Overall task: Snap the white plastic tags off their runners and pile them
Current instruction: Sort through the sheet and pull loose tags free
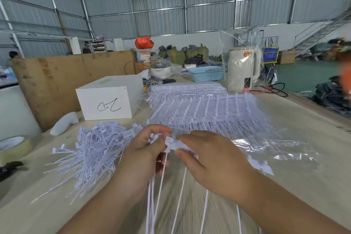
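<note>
Both hands work a tag strip just in front of the loose tag pile (91, 150). Left hand (146, 150) curls round the strip's near heads. Right hand (212, 159) pinches the white strip (175, 143) between thumb and forefinger. Strip's tails run toward the person; heads lie crosswise between the hands. Pile sits left of the strip, nearer the left hand. Unsnapped runner stack (205, 108) lies beyond, right of the pile.
</note>
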Demonstrator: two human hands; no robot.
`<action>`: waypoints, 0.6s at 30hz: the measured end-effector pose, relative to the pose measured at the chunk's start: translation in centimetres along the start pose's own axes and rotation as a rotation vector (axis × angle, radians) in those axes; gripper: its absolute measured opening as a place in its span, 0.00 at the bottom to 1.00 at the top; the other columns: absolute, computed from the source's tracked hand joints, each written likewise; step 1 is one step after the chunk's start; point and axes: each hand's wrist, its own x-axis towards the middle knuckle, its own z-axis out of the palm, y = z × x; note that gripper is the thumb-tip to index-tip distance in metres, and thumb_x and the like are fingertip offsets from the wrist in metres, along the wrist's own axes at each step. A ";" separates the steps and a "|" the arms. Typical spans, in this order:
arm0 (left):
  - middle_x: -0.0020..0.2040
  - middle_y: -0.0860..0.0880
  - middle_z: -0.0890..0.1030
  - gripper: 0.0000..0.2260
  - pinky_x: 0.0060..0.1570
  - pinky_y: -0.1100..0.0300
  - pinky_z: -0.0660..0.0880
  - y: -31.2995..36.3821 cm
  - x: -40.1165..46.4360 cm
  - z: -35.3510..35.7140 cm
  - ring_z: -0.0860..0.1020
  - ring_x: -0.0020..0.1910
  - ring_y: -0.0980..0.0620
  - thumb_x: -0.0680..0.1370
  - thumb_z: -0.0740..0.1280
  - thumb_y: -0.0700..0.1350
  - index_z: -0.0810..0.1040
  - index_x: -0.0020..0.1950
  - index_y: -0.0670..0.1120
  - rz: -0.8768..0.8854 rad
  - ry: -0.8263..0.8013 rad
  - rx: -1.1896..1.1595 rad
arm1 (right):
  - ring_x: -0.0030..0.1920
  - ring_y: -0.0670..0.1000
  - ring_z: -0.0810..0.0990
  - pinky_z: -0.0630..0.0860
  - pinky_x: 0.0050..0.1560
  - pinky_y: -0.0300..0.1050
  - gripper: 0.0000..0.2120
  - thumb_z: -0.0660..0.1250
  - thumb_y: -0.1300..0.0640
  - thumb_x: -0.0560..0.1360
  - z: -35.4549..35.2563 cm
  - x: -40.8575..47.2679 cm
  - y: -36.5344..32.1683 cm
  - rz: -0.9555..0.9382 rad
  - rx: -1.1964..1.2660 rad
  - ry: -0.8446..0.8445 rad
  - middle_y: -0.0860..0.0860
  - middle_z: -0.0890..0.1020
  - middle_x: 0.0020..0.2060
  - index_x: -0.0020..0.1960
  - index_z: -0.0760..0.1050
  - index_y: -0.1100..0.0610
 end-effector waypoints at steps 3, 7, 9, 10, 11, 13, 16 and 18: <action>0.31 0.49 0.75 0.04 0.21 0.66 0.62 0.4 -0.5 0.2 0.67 0.22 0.54 0.68 0.69 0.49 0.79 0.41 0.51 -0.025 -0.042 -0.027 | 0.42 0.50 0.74 0.72 0.45 0.51 0.14 0.57 0.47 0.81 0.2 0.0 0.1 -0.025 0.035 0.019 0.49 0.77 0.41 0.51 0.76 0.55; 0.31 0.49 0.74 0.10 0.23 0.65 0.64 0.7 -0.5 0.0 0.67 0.24 0.53 0.71 0.66 0.54 0.77 0.42 0.49 -0.143 -0.148 -0.185 | 0.47 0.52 0.77 0.73 0.48 0.50 0.14 0.58 0.47 0.81 0.3 0.1 0.2 -0.013 0.055 -0.012 0.50 0.79 0.46 0.57 0.76 0.54; 0.31 0.49 0.74 0.11 0.23 0.64 0.65 0.6 -0.6 -0.2 0.69 0.25 0.53 0.71 0.71 0.55 0.77 0.42 0.48 -0.120 -0.206 -0.167 | 0.50 0.52 0.78 0.73 0.50 0.48 0.16 0.58 0.46 0.81 0.4 0.0 0.4 0.000 0.062 -0.024 0.50 0.80 0.49 0.64 0.73 0.52; 0.31 0.48 0.75 0.10 0.23 0.64 0.66 0.4 -0.6 -0.3 0.70 0.25 0.52 0.69 0.73 0.52 0.78 0.43 0.48 -0.076 -0.226 -0.104 | 0.50 0.52 0.79 0.72 0.48 0.46 0.18 0.59 0.46 0.80 0.5 -0.1 0.5 0.007 0.073 -0.016 0.49 0.81 0.51 0.68 0.70 0.50; 0.31 0.47 0.75 0.09 0.23 0.63 0.67 0.4 -0.6 -0.3 0.72 0.25 0.51 0.68 0.74 0.49 0.78 0.43 0.48 -0.023 -0.240 -0.034 | 0.49 0.50 0.79 0.71 0.45 0.44 0.22 0.60 0.46 0.80 0.5 -0.1 0.4 0.017 0.080 -0.011 0.48 0.81 0.51 0.73 0.64 0.48; 0.30 0.42 0.74 0.06 0.22 0.62 0.68 0.1 -0.5 -0.3 0.73 0.24 0.50 0.68 0.73 0.44 0.78 0.42 0.47 0.056 -0.235 0.058 | 0.46 0.48 0.78 0.68 0.39 0.43 0.29 0.60 0.45 0.79 0.7 -0.3 0.1 0.016 0.087 -0.013 0.47 0.81 0.50 0.77 0.54 0.45; 0.27 0.41 0.71 0.06 0.21 0.62 0.67 -0.3 -0.2 -0.5 0.69 0.21 0.49 0.69 0.73 0.42 0.77 0.39 0.46 0.105 -0.187 0.120 | 0.47 0.49 0.78 0.71 0.41 0.45 0.30 0.60 0.45 0.79 1.0 -0.4 -0.1 0.000 0.113 -0.011 0.47 0.80 0.50 0.77 0.50 0.44; 0.25 0.43 0.70 0.08 0.21 0.63 0.67 -0.5 0.0 -0.6 0.68 0.20 0.49 0.70 0.76 0.40 0.77 0.37 0.46 0.135 -0.147 0.131 | 0.51 0.49 0.76 0.74 0.47 0.46 0.30 0.60 0.45 0.79 1.0 -0.4 -0.3 -0.004 0.107 0.012 0.48 0.78 0.53 0.77 0.51 0.45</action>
